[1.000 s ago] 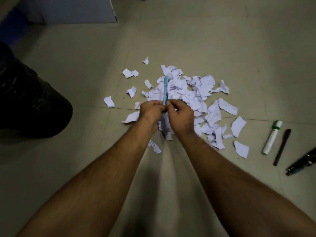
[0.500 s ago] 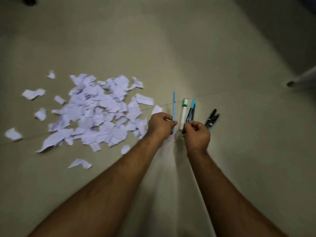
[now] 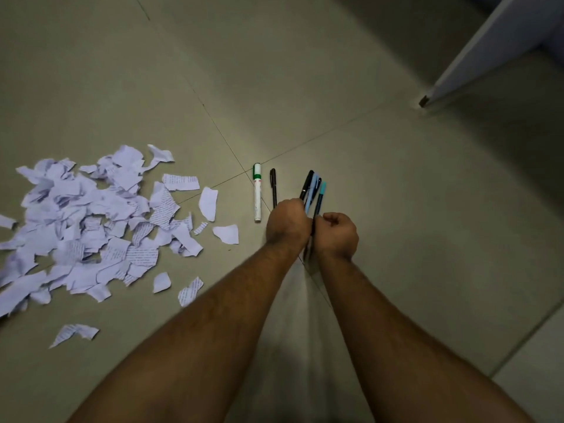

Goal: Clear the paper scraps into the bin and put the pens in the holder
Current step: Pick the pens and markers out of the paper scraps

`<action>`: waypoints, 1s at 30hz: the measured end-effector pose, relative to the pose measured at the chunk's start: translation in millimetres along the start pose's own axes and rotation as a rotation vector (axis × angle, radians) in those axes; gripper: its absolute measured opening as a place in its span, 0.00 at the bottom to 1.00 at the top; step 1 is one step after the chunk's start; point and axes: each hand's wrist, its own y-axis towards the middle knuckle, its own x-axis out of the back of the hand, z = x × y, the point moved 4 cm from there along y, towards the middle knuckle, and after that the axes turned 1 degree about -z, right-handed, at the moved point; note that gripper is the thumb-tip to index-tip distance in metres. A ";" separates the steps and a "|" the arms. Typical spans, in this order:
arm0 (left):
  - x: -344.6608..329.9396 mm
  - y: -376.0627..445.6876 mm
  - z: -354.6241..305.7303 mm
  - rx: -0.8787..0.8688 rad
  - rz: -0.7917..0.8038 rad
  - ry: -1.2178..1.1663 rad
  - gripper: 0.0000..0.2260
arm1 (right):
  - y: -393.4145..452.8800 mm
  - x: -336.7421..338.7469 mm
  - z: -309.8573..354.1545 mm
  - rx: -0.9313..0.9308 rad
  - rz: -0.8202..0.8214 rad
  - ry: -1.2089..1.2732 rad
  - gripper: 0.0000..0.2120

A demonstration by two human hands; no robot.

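My left hand (image 3: 287,222) grips a light blue pen (image 3: 312,190) that points away from me. Close beside it, my right hand (image 3: 337,235) is curled round a teal-capped pen (image 3: 320,198). Two black pens (image 3: 306,184) show just above my knuckles, bunched with the blue one; their lower ends are hidden, so I cannot tell whether they are held or lying on the floor. A white marker with a green band (image 3: 257,193) and a thin black pen (image 3: 273,187) lie on the floor left of my hands. Torn paper scraps (image 3: 91,221) are heaped at the left. No bin or holder is in view.
The floor is beige tile (image 3: 381,178) with thin grout lines. A white panel edge (image 3: 488,50) with a small dark foot stands at the top right, with deep shadow beyond it. Loose scraps lie between the heap and my left forearm.
My view has swung right. Both hands, still holding their pens, have moved right from beside the white marker to the two black pens. The scrap heap now sits further left.
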 end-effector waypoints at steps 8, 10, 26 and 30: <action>29.0 -12.8 38.1 -0.045 -0.210 -0.105 0.09 | -35.7 -22.9 8.2 0.159 -0.036 0.100 0.02; 45.0 -16.9 60.1 0.010 -0.265 -0.119 0.09 | -52.4 -38.1 16.5 0.205 0.035 0.121 0.02; 141.0 -126.3 292.5 0.448 -0.770 0.080 0.12 | -180.6 -154.2 -16.7 0.888 0.122 -0.397 0.29; 130.9 -127.4 308.5 0.349 -0.706 0.050 0.07 | -212.4 -183.4 -23.2 1.084 0.291 -0.458 0.33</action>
